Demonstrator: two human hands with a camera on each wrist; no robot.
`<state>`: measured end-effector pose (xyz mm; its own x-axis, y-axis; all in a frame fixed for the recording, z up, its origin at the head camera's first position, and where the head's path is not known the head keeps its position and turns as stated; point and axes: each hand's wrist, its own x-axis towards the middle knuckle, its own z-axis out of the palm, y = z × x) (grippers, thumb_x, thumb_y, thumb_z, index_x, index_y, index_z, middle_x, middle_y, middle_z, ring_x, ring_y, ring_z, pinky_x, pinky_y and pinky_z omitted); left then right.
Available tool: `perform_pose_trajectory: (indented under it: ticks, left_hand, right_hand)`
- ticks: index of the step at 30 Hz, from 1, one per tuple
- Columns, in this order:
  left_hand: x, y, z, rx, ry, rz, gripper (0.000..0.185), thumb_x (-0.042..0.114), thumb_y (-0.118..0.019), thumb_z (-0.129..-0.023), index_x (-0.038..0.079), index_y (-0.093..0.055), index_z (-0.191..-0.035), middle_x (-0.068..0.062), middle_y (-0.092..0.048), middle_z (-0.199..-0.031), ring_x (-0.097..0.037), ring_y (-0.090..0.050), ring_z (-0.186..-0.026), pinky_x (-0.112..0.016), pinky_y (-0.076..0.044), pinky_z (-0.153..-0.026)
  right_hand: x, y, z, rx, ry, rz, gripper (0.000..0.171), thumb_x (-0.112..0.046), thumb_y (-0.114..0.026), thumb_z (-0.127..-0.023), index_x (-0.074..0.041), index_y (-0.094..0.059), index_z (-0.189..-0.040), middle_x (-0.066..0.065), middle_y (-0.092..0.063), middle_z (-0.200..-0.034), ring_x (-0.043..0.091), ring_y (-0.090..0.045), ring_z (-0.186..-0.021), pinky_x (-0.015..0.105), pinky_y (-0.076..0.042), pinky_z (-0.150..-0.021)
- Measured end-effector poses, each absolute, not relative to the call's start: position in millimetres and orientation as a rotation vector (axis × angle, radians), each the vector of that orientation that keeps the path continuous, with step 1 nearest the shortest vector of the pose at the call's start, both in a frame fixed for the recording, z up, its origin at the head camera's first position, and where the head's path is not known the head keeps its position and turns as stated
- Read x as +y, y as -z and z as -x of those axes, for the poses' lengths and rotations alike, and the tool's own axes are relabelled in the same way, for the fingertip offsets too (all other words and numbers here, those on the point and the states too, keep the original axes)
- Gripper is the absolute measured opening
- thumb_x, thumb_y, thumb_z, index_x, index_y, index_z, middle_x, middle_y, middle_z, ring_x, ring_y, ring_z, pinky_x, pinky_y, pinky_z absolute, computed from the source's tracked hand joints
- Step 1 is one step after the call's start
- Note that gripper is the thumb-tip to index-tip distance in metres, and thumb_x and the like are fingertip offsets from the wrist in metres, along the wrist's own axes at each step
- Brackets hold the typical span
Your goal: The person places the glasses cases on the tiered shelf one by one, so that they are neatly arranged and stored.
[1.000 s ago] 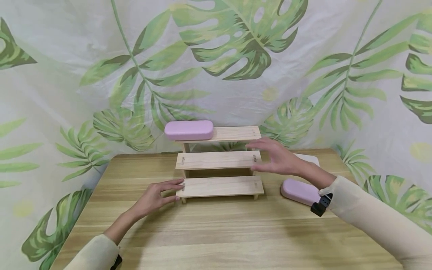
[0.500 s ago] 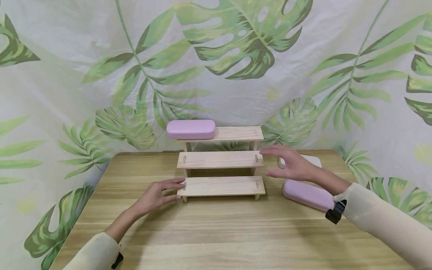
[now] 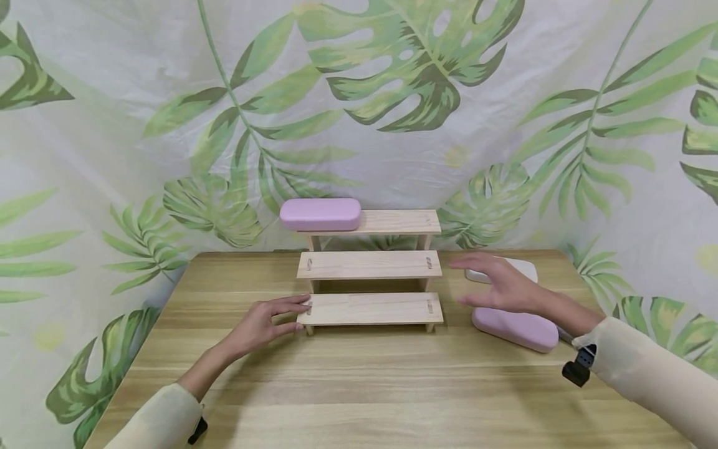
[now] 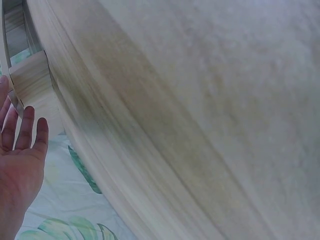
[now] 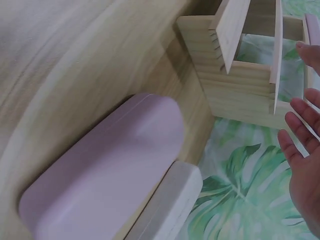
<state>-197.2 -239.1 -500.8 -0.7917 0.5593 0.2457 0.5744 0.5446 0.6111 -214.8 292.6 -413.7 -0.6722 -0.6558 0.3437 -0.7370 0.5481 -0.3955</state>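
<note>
A three-tier wooden step shelf (image 3: 370, 310) stands at the middle of the table. My left hand (image 3: 260, 327) rests its fingertips on the left end of the lowest tier, thumb at the front edge. On the top tier, at its left end, lies a lilac glasses case (image 3: 320, 215). My right hand (image 3: 505, 285) hovers right of the shelf with fingers spread and nothing in them. Below it a second lilac case (image 3: 516, 329) lies slanted on the table. A white case (image 5: 172, 202) lies beside that one in the right wrist view, partly hidden by my hand in the head view.
The wood-grain table (image 3: 359, 386) reaches back to a leaf-print cloth (image 3: 392, 162) that hangs close behind the shelf. A thin grey strip (image 3: 565, 337) shows next to the slanted lilac case, near my right wrist.
My right hand has moved away from the right end of the middle tier, rightward and down, to above the lilac case. My left hand stays on the lowest tier.
</note>
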Motion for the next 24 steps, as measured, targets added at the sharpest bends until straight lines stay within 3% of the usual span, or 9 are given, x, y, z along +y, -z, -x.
perform_pose_trajectory:
  ticks: [7, 14, 20, 24]
  left_hand:
    - [-237.6, 499.5, 197.8, -2.750, 1.115, 1.008, 0.041, 0.016, -0.083, -0.093, 0.013, -0.075, -0.133, 0.000, -0.064, -0.149, -0.025, -0.061, -0.137, -0.043, -0.052, -0.111]
    - [-237.8, 501.0, 198.5, -2.743, 1.118, 1.008, 0.040, 0.018, -0.083, -0.094, 0.015, -0.076, -0.133, 0.001, -0.064, -0.149, -0.024, -0.061, -0.137, -0.037, -0.052, -0.112]
    - [-237.9, 500.9, 197.9, -2.749, 1.130, 0.988, 0.040, 0.017, -0.083, -0.093, 0.015, -0.076, -0.133, 0.002, -0.064, -0.149, -0.024, -0.061, -0.137, -0.032, -0.051, -0.112]
    - [-238.1, 501.3, 197.6, -2.755, 1.129, 0.984, 0.040, 0.017, -0.083, -0.093, 0.015, -0.076, -0.133, 0.002, -0.064, -0.149, -0.025, -0.061, -0.137, -0.033, -0.050, -0.113]
  right_hand:
    - [308.1, 423.6, 209.9, -2.672, -0.761, -1.156, 0.063, -0.021, -0.091, -0.083, -0.006, -0.068, -0.139, 0.009, -0.069, -0.139, 0.033, -0.062, -0.130, 0.056, -0.055, -0.099]
    - [322.9, 432.9, 204.3, -2.692, -0.720, -1.137, 0.062, -0.025, -0.091, -0.084, -0.006, -0.069, -0.138, 0.008, -0.070, -0.137, 0.033, -0.062, -0.129, 0.054, -0.054, -0.099]
    - [331.0, 439.7, 197.5, -2.677, -0.688, -1.121, 0.062, -0.025, -0.093, -0.079, -0.007, -0.071, -0.134, 0.009, -0.072, -0.134, 0.034, -0.064, -0.125, 0.037, -0.050, -0.103]
    - [337.7, 444.5, 192.0, -2.684, -0.665, -1.097, 0.062, -0.025, -0.094, -0.079, -0.007, -0.071, -0.134, 0.007, -0.072, -0.133, 0.033, -0.065, -0.124, 0.034, -0.050, -0.102]
